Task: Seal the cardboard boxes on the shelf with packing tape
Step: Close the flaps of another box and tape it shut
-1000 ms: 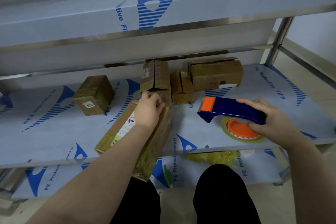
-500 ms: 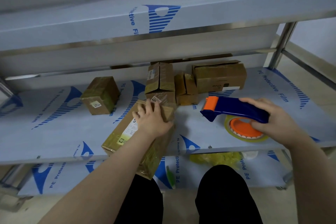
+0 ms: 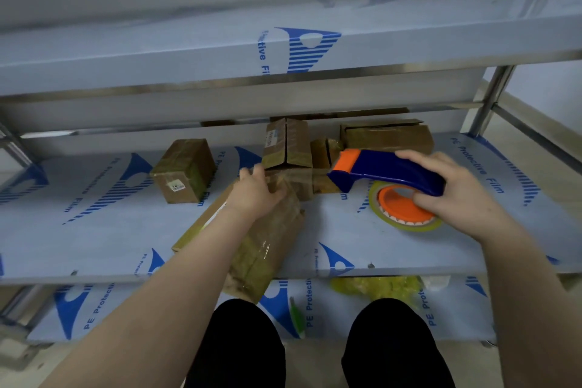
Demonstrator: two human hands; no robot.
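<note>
Small box (image 3: 184, 170), far left on the shelf (image 3: 78, 230): stands alone, well apart from the rest.

Left arm: reaches forward from low left, forearm bare. Left hand (image 3: 258, 195) lies palm down on the far end of the long box (image 3: 261, 249). Its fingers bend over the far edge, the thumb sits on the right side, and the hand grips the box.

Long box: lies flat under the hand, long axis near to far, with the far end leaning right. The near end overhangs the shelf's front edge.

Tape (image 3: 299, 175): a clear strip stretches from the left hand rightward to the dispenser's nose.

Behind it: an upright box (image 3: 286, 143), a low box (image 3: 322, 151) and a wide box (image 3: 387, 138) cluster at the back.

Dispenser (image 3: 387, 172): blue body, orange nose. Long axis left to right, nose pointing left at the left hand. The orange roll hub (image 3: 406, 208) hangs below, near the shelf.

Right hand (image 3: 453, 195): comes in from low right and wraps the dispenser's rear end, fingers on top and thumb underneath beside the hub.
</note>
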